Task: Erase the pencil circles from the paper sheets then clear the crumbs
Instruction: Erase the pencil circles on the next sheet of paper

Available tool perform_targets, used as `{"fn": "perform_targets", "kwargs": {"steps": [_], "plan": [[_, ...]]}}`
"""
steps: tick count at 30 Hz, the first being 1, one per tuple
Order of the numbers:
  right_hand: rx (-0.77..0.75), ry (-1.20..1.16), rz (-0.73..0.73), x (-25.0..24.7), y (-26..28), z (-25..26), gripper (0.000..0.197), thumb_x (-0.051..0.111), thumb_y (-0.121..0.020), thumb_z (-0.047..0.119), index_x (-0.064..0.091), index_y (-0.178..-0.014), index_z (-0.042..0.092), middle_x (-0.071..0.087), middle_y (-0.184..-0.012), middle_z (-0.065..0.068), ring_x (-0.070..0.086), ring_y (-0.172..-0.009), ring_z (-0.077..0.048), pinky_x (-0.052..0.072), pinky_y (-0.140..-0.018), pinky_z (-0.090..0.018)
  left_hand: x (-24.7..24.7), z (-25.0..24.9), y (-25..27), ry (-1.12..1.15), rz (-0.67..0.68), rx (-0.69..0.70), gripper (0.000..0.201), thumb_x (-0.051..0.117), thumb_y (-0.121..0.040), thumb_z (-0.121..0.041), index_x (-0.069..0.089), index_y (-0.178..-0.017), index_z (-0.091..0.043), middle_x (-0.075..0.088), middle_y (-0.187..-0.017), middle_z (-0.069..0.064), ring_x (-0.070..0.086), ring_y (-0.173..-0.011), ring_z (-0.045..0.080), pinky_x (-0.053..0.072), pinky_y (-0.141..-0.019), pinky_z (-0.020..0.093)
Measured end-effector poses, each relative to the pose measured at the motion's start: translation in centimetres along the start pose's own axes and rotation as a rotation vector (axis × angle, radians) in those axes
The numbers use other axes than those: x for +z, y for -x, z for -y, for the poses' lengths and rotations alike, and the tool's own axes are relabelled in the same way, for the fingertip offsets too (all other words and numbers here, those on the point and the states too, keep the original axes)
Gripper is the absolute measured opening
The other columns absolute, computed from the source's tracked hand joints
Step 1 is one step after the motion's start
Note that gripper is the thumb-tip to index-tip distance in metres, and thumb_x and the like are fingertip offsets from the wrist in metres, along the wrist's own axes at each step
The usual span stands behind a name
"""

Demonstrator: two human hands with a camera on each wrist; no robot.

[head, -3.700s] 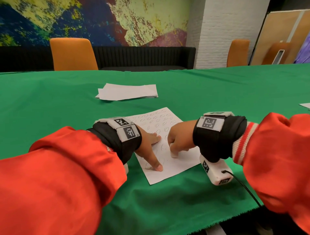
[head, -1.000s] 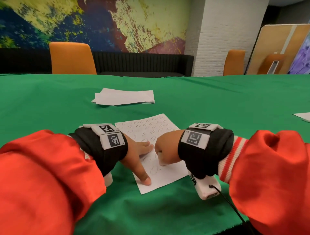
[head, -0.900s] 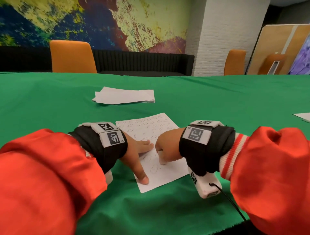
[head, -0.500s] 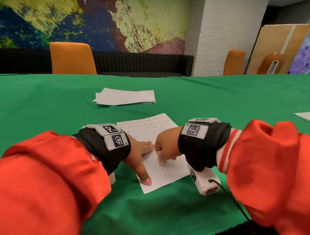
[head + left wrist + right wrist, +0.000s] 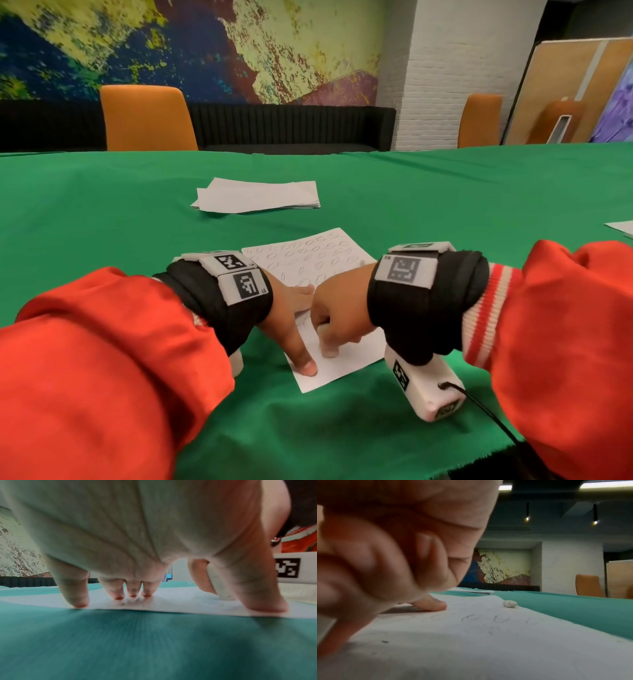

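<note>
A white paper sheet with rows of pencil circles lies on the green tablecloth. My left hand presses it flat, fingers spread and the thumb near the front corner. In the left wrist view the fingertips stand on the paper. My right hand grips a white eraser upright, its tip on the sheet just right of the thumb. A small white eraser lump lies at the sheet's far edge, and dark crumbs speckle the paper.
A stack of white sheets lies further back on the table. Another sheet shows at the right edge. Orange chairs stand behind the table. The table's front edge is close, and a black cable trails from my right wrist.
My right hand has rubbed the eraser back and forth and now holds it slightly nearer to me, close to the left thumb. My left hand keeps pressing the sheet in place.
</note>
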State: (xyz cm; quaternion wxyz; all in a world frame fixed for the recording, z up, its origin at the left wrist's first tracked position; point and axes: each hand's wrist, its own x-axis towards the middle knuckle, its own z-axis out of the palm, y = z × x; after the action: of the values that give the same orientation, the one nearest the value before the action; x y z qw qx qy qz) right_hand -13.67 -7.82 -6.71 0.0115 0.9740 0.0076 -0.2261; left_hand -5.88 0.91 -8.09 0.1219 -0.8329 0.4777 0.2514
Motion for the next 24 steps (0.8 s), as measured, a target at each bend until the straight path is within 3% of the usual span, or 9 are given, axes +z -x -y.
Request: {"fn": "perform_targets", "kwargs": {"steps": [5,10,14,16,20,24], "plan": [[0.108,0.063,-0.03,-0.6,-0.1,-1.3,0.024,0.059,-0.087,0.032,0.068,-0.091,0.01,0.053,-0.062,0.005,0.047,-0.056,-0.01,0.031,-0.05,-0.019,0.2,0.6,-0.2,-0.061,0.018,-0.048,0.114,0.068,-0.072,-0.063,-0.007,-0.151,-0.032,-0.006,-0.158,-0.016,0.007,-0.145,0.011,0.007,-0.116,0.037],[0.005,-0.005,0.007,0.1,-0.1,0.1,0.017,0.063,-0.084,0.03,0.063,-0.082,0.013,0.053,-0.059,0.006,0.048,-0.057,-0.01,0.033,-0.053,-0.022,0.1,0.4,-0.3,0.0,0.008,-0.005,0.097,0.072,-0.074,-0.054,0.013,-0.149,-0.035,0.014,-0.157,-0.007,0.021,-0.142,0.017,0.015,-0.115,0.037],[0.103,0.037,-0.017,-0.6,-0.1,-1.1,0.026,0.062,-0.085,0.034,0.068,-0.09,0.009,0.053,-0.059,0.006,0.046,-0.055,-0.01,0.033,-0.051,-0.019,0.2,0.8,-0.4,-0.055,0.015,-0.045,0.114,0.069,-0.071,-0.063,-0.006,-0.151,-0.032,-0.003,-0.158,-0.014,0.01,-0.145,0.013,0.009,-0.118,0.039],[0.108,0.072,-0.033,-0.5,-0.1,-1.1,0.027,0.06,-0.087,0.033,0.069,-0.094,0.009,0.053,-0.062,0.006,0.046,-0.056,-0.009,0.032,-0.051,-0.019,0.1,0.8,-0.5,-0.06,0.019,-0.043,0.114,0.069,-0.071,-0.062,-0.007,-0.151,-0.031,-0.005,-0.158,-0.013,0.008,-0.145,0.013,0.007,-0.118,0.038],[0.021,0.009,-0.017,0.1,0.2,-0.2,0.017,0.062,-0.086,0.03,0.061,-0.078,0.015,0.053,-0.06,0.007,0.047,-0.055,-0.007,0.033,-0.052,-0.02,0.1,0.5,-0.3,-0.002,0.015,-0.012,0.097,0.071,-0.076,-0.05,0.009,-0.149,-0.032,0.012,-0.157,-0.006,0.018,-0.142,0.016,0.015,-0.114,0.034],[0.081,-0.029,-0.055,-0.2,-0.1,-1.5,0.019,0.062,-0.085,0.031,0.063,-0.076,0.014,0.054,-0.057,0.007,0.048,-0.056,-0.01,0.035,-0.053,-0.021,0.1,0.9,-0.6,-0.047,0.025,-0.039,0.114,0.069,-0.071,-0.062,-0.008,-0.151,-0.033,-0.006,-0.158,-0.014,0.006,-0.145,0.011,0.006,-0.116,0.037]]}}
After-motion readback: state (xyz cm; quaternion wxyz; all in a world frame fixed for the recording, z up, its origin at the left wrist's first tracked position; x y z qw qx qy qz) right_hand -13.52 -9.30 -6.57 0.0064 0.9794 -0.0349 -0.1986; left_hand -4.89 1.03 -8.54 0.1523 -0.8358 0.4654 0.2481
